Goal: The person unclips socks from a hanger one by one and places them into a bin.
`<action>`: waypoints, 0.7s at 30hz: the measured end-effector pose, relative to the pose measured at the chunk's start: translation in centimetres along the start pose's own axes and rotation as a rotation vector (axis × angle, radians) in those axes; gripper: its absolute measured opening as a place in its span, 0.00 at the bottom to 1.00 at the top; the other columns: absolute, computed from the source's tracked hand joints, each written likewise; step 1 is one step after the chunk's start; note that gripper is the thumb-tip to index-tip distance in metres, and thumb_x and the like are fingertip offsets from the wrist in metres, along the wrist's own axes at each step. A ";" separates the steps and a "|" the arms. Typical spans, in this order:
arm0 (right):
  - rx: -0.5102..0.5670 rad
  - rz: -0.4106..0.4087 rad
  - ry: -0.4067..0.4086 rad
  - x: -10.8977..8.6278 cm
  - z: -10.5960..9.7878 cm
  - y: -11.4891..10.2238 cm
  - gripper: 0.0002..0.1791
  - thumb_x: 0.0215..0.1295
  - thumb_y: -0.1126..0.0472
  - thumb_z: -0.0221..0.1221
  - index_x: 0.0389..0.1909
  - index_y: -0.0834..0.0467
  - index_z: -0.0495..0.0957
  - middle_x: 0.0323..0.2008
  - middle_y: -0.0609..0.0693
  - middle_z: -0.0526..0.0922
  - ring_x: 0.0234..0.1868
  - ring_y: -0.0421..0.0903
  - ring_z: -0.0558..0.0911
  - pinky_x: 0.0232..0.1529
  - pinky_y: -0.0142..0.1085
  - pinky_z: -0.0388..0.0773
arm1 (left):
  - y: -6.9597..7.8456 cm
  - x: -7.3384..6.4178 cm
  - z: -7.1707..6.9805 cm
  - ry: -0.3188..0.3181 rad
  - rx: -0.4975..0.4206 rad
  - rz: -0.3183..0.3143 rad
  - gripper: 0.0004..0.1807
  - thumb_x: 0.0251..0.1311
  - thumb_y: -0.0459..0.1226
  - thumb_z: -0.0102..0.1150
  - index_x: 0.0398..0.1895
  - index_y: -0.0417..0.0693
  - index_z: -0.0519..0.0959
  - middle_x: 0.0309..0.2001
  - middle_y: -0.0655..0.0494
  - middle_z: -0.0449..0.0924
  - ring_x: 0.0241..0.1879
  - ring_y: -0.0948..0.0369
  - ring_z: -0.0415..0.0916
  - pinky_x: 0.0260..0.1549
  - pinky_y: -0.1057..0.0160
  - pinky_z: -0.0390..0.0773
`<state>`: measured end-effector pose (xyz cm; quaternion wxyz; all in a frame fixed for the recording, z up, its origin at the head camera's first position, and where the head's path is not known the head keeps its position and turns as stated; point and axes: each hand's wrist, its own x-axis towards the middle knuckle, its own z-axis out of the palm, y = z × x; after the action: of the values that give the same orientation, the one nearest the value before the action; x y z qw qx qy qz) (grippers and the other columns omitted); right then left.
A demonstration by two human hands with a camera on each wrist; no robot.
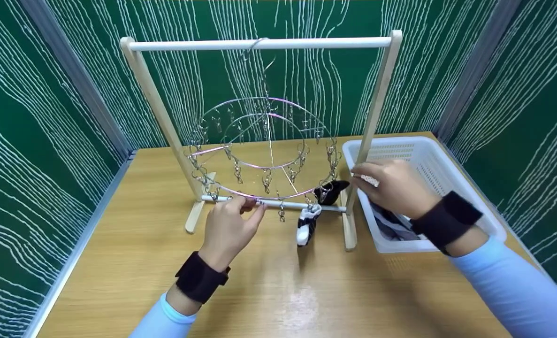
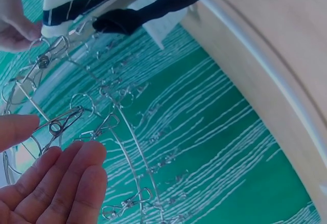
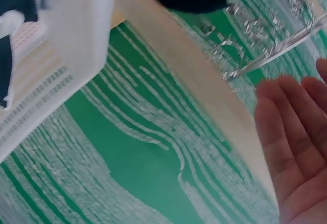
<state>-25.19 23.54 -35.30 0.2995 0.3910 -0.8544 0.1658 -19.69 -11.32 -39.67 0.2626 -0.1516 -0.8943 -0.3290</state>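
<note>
A round two-ring metal drying hanger (image 1: 240, 192) with dangling clips hangs from a wooden stand. At the front of its outer ring, my left hand (image 1: 229, 227) pinches a wire clip (image 2: 55, 127) between thumb and fingers. My right hand (image 1: 393, 185) is beside the stand's right post, over the basket's near left edge. In the right wrist view its fingers (image 3: 294, 121) look fairly straight and hold nothing. A black-and-white sock (image 1: 309, 225) hangs from the hanger's front right. Just behind it hangs a black sock (image 1: 331, 191).
The wooden stand (image 1: 259, 44) spans the table (image 1: 156, 197), with feet on both sides. At the right sits a white plastic basket (image 1: 487, 220) with dark and striped cloth (image 1: 391, 225) inside. Green panels with white lines (image 1: 222, 70) surround the table on three sides.
</note>
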 end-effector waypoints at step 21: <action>0.033 -0.095 -0.183 2.7 3.0 -0.8 0.15 0.70 0.63 0.71 0.53 0.66 0.88 0.57 0.66 0.89 0.66 0.68 0.84 0.71 0.62 0.78 | -1.5 -0.1 -2.2 0.005 -0.004 -0.045 0.08 0.67 0.37 0.74 0.37 0.40 0.89 0.35 0.46 0.93 0.37 0.51 0.91 0.42 0.49 0.91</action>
<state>-27.14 19.96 -35.83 0.2214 0.4494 -0.8558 0.1289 -19.41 -13.91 -39.06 0.2572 -0.1313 -0.8962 -0.3369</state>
